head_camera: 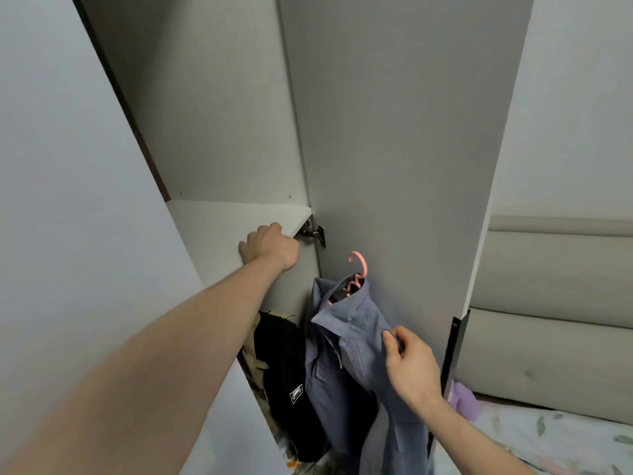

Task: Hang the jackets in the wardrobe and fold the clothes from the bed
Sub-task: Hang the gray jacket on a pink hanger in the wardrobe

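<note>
My right hand [409, 366] pinches the blue jacket [346, 354] at its shoulder, pink hanger [358, 272] hook up & just left of my grip, while my left hand [269, 248], fingers curled, grips the wardrobe shelf [239, 217] edge, nearer the opening.

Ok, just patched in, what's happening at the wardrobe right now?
A person stands at the open wardrobe. The right hand pinches the shoulder of a blue shirt-jacket on a pink hanger, whose hook is free in the air, not on any rail in view. The left hand grips the front edge of the shelf. A black garment already hangs inside below.
</note>
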A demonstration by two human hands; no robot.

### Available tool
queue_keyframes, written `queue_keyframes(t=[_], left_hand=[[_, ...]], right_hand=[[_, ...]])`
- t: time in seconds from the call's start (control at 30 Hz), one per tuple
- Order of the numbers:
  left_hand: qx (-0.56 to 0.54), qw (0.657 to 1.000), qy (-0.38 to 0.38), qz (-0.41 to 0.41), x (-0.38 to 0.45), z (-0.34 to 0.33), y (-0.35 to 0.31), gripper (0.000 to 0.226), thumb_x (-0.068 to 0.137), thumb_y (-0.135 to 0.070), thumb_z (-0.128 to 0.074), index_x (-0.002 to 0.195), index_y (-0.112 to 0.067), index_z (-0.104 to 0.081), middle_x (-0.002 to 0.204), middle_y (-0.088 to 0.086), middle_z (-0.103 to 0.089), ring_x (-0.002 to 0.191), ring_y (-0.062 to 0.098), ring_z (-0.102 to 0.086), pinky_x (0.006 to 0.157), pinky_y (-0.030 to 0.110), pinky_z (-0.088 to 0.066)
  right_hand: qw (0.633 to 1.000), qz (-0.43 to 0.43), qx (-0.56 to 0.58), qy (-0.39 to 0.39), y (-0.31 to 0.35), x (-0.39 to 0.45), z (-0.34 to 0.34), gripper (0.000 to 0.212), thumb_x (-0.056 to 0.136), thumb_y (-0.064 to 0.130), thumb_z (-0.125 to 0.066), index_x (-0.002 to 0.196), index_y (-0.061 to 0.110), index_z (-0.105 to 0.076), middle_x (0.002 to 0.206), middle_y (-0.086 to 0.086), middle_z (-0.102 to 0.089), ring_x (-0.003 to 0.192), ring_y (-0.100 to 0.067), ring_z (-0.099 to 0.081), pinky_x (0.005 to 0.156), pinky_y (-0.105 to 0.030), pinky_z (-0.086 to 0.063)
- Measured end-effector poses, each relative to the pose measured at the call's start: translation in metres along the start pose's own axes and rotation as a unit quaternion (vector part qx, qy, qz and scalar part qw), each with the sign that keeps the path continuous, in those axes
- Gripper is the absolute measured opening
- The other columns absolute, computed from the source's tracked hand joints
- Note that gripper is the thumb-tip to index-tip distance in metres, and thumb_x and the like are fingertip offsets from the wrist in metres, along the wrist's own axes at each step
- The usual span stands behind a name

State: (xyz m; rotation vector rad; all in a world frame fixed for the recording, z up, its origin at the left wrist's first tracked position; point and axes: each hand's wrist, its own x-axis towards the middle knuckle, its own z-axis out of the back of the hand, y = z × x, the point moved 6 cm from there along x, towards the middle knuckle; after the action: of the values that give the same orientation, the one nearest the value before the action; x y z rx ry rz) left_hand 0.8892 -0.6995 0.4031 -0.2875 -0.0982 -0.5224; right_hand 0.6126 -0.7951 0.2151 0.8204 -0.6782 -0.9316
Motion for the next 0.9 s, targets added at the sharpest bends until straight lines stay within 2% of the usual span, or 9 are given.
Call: queue_keyframes(t=[0.07, 0.13, 0.2, 0.3, 0.37, 0.47, 0.57, 0.7, 0.9], left_hand=[[0.031, 0.987, -0.115, -0.111, -0.017, 0.000, -0.013, 0.042, 0.088, -0.017, -0.050, 0.128, -0.019, -0.062, 0.132, 0.007, -0.058, 0.123, 0.031, -0.051, 0.105, 0.043, -0.039], [0.005, 0.948, -0.193, -0.253, -0.051, -0.014, -0.029, 0.035, 0.075, -0.008, -0.058, 0.107, -0.020, -0.064, 0.113, 0.000, -0.060, 0.106, 0.026, -0.053, 0.091, 0.039, -0.041], [-0.024, 0.939, -0.173, -0.296, -0.080, -0.047, -0.030, 0.032, 0.069, -0.003, -0.060, 0.095, -0.021, -0.060, 0.102, -0.003, -0.056, 0.095, 0.025, -0.052, 0.079, 0.033, -0.035], [-0.005, 0.989, 0.008, -0.145, -0.082, -0.118, 0.007, 0.034, 0.083, -0.009, -0.058, 0.115, -0.019, -0.055, 0.122, 0.001, -0.050, 0.112, 0.027, -0.053, 0.081, 0.037, -0.043], [0.067, 0.990, 0.118, -0.046, -0.074, -0.154, 0.039, 0.051, 0.090, -0.018, -0.063, 0.137, -0.015, -0.042, 0.146, 0.006, -0.036, 0.126, 0.030, -0.050, 0.088, 0.041, -0.050], [0.108, 0.981, 0.160, -0.021, -0.063, -0.178, 0.059, 0.077, 0.091, -0.021, -0.069, 0.153, -0.014, -0.025, 0.168, 0.006, -0.006, 0.128, 0.032, -0.053, 0.090, 0.038, -0.050], [0.138, 0.972, 0.189, -0.023, -0.053, -0.191, 0.057, 0.089, 0.089, -0.013, -0.068, 0.160, -0.018, -0.015, 0.171, 0.000, 0.008, 0.126, 0.030, -0.058, 0.085, 0.035, -0.049], [0.189, 0.953, 0.233, -0.038, -0.044, -0.202, 0.056, 0.095, 0.089, -0.011, -0.067, 0.163, -0.017, -0.008, 0.170, 0.000, -0.007, 0.137, 0.030, -0.051, 0.098, 0.039, -0.049], [0.314, 0.910, 0.262, -0.066, -0.056, -0.200, 0.061, 0.047, 0.096, -0.014, -0.063, 0.142, -0.016, -0.053, 0.149, 0.008, -0.049, 0.137, 0.026, -0.051, 0.103, 0.038, -0.049]], right_hand=[[1.000, 0.000, 0.004, 0.009, -0.003, 0.011, -0.005, 0.040, 0.102, 0.034, -0.056, 0.069, 0.016, -0.043, 0.058, 0.001, -0.051, 0.058, -0.016, -0.050, 0.056, -0.036, -0.039], [1.000, -0.002, 0.005, 0.012, -0.006, 0.019, -0.006, 0.039, 0.102, 0.033, -0.056, 0.069, 0.016, -0.043, 0.058, 0.001, -0.051, 0.058, -0.015, -0.050, 0.053, -0.033, -0.036], [1.000, 0.006, 0.007, 0.011, -0.007, 0.026, -0.006, 0.039, 0.102, 0.031, -0.058, 0.069, 0.016, -0.043, 0.057, 0.000, -0.050, 0.057, -0.014, -0.049, 0.053, -0.035, -0.033], [1.000, 0.011, 0.006, 0.017, -0.009, 0.030, -0.009, 0.038, 0.101, 0.031, -0.058, 0.068, 0.019, -0.043, 0.056, 0.002, -0.050, 0.058, -0.016, -0.050, 0.057, -0.037, -0.035], [1.000, 0.011, 0.007, 0.017, -0.011, 0.030, -0.009, 0.037, 0.100, 0.033, -0.058, 0.069, 0.021, -0.044, 0.056, 0.003, -0.050, 0.057, -0.018, -0.049, 0.057, -0.037, -0.038], [1.000, 0.015, 0.006, 0.020, -0.012, 0.032, -0.008, 0.036, 0.100, 0.034, -0.058, 0.070, 0.020, -0.045, 0.056, 0.003, -0.051, 0.057, -0.019, -0.050, 0.055, -0.036, -0.038], [0.999, 0.025, -0.006, 0.019, -0.010, 0.034, -0.006, 0.036, 0.100, 0.033, -0.059, 0.071, 0.016, -0.045, 0.056, 0.000, -0.050, 0.058, -0.020, -0.051, 0.054, -0.036, -0.036], [0.999, 0.035, -0.012, 0.022, -0.008, 0.039, -0.006, 0.037, 0.100, 0.034, -0.059, 0.070, 0.018, -0.044, 0.058, 0.001, -0.049, 0.059, -0.021, -0.049, 0.057, -0.038, -0.040], [0.997, 0.049, -0.038, 0.052, 0.000, 0.048, -0.016, 0.036, 0.101, 0.035, -0.055, 0.071, 0.019, -0.045, 0.061, 0.004, -0.053, 0.062, -0.023, -0.051, 0.058, -0.037, -0.038]])
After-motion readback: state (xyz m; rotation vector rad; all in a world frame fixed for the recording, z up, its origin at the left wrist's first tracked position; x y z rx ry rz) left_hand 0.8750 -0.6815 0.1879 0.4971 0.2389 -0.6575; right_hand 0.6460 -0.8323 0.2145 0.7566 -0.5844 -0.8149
